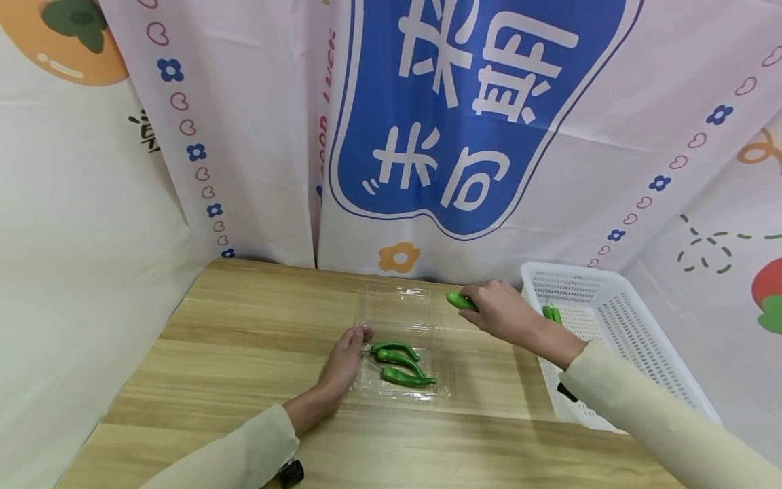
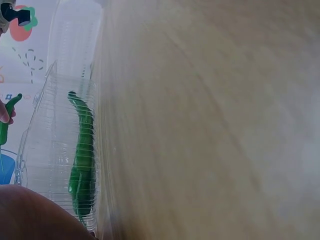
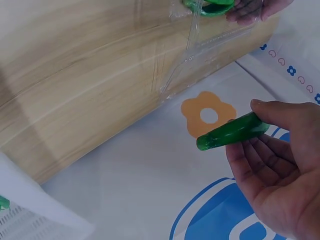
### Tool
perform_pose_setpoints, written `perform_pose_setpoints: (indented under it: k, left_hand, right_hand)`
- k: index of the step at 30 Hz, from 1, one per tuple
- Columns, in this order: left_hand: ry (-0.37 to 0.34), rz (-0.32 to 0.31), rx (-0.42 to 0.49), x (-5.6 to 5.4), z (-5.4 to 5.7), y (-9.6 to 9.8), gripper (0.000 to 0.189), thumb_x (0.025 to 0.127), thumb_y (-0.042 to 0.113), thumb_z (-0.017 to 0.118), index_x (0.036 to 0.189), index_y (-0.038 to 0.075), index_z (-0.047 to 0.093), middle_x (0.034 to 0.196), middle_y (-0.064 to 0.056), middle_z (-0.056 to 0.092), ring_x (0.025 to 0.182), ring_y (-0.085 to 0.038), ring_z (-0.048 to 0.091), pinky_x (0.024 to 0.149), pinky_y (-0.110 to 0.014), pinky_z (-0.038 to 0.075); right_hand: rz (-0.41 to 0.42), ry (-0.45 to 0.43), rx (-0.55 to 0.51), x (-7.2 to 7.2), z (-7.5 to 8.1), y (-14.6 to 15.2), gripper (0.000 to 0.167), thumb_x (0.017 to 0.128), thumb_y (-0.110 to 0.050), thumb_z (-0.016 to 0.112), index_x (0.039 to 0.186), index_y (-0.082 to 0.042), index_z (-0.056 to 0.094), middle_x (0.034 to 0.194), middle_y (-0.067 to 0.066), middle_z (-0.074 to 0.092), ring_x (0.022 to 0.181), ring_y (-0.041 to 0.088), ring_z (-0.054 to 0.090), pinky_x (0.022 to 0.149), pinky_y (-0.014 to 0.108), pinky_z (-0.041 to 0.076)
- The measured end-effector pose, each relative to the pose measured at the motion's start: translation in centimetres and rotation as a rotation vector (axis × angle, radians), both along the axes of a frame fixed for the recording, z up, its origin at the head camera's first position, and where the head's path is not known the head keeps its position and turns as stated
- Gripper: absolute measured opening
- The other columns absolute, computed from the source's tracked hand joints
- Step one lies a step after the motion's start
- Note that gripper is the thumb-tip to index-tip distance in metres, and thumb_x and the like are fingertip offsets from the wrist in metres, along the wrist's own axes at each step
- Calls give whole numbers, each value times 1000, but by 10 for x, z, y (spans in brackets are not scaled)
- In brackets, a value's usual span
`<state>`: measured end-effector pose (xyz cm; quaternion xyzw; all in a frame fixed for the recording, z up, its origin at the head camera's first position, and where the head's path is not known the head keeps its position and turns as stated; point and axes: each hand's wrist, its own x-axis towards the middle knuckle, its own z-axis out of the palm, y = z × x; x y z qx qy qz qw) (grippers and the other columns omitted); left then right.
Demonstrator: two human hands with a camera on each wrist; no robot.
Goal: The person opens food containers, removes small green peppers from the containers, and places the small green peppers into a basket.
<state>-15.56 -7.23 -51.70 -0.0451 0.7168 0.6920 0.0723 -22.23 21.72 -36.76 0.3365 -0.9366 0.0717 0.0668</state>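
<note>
A clear plastic clamshell box (image 1: 442, 392) lies with its lid (image 1: 400, 305) folded back on the wooden table. Several green chili peppers (image 1: 403, 377) lie side by side in its base; the left wrist view shows one pepper (image 2: 82, 160) through the ribbed wall. My left hand (image 1: 339, 363) rests against the box's left side, fingers pointing toward the lid; its palm side is hidden. To the right of the lid, my right hand (image 1: 497, 309) pinches another green chili pepper (image 3: 232, 131) between thumb and fingers, above the table.
A white perforated basket (image 1: 662, 346) stands on the right, with green peppers (image 1: 552, 313) at its left side, partly covered by my right forearm. Printed cloth (image 1: 263, 170) hangs behind the wooden table (image 1: 244, 326) and along both sides.
</note>
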Motion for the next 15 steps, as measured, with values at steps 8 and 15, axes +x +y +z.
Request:
perform_pose_setpoints:
  k: [8, 15]
  left_hand:
    - [-2, -2, 1, 1, 2, 0, 47, 118, 31, 32, 149, 1, 51, 156, -18, 51, 154, -40, 36, 128, -60, 23]
    - [-6, 5, 6, 1, 0, 0, 46, 118, 30, 32, 149, 1, 51, 156, -18, 52, 153, -40, 36, 128, -59, 23]
  right_hand:
    - [-36, -21, 0, 0, 6, 12, 15, 91, -13, 84, 87, -10, 70, 67, -6, 53, 57, 9, 45, 53, 27, 40]
    - [-74, -11, -15, -2, 7, 29, 19, 91, -11, 84, 83, -11, 67, 64, -6, 48, 56, 9, 43, 53, 27, 37]
